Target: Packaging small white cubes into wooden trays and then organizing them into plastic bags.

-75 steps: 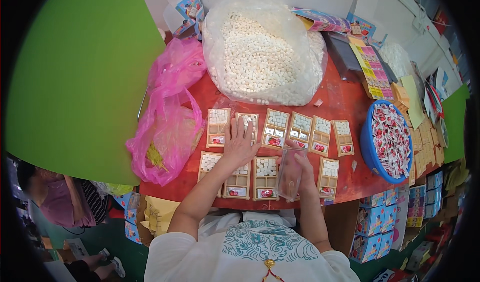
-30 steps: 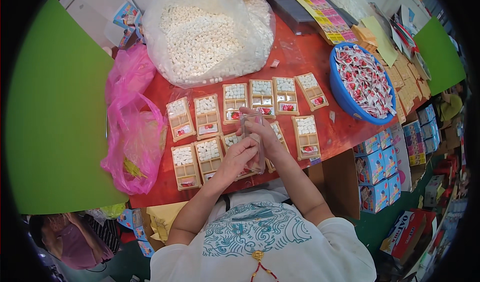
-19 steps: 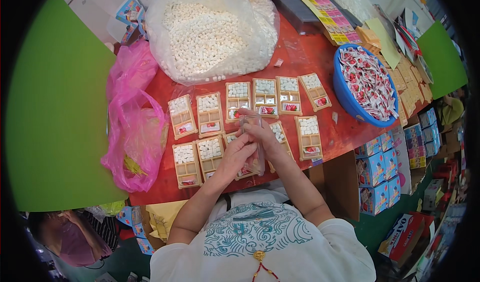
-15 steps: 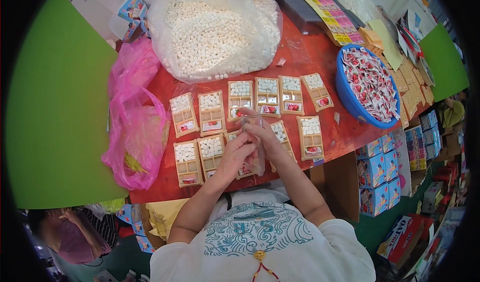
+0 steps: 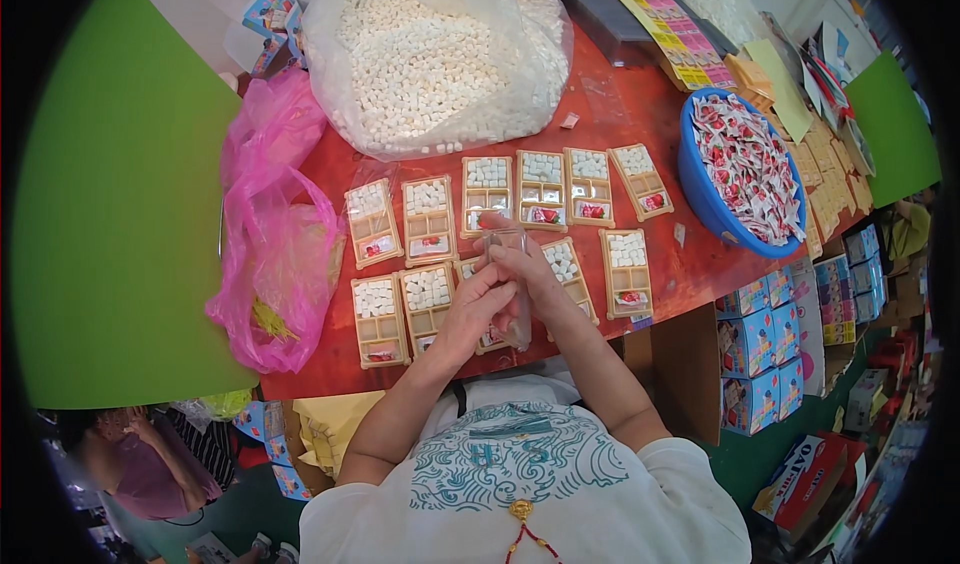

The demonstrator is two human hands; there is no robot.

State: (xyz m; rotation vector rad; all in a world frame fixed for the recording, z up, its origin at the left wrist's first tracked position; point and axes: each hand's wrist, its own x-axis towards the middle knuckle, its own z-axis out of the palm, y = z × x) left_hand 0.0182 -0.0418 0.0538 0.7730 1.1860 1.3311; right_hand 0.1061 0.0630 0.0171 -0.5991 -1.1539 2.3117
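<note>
Both my hands are together over the front rows of trays, fingers closed around a clear plastic piece (image 5: 521, 332) that looks like a thin see-through cover. My left hand (image 5: 482, 302) grips it from the left, and my right hand (image 5: 530, 268) wraps over its upper part. Beneath and around them lie beige compartment trays (image 5: 427, 321), several in two rows, with white cubes at the far end and a small red-and-white sachet at the near end. My hands and forearms partly cover the trays in the middle. One tray (image 5: 628, 276) sits apart to the right.
A big clear bag of white cubes (image 5: 430, 74) stands at the back. On the right is a blue basin (image 5: 688, 189) full of sachets. A pink plastic bag (image 5: 235, 309) lies at the left beside a green panel (image 5: 120, 214). Blue boxes (image 5: 748, 346) are stacked below right.
The table and its contents have shifted slightly in view. Both my hands keep hold of the clear plastic piece in nearly the same place.
</note>
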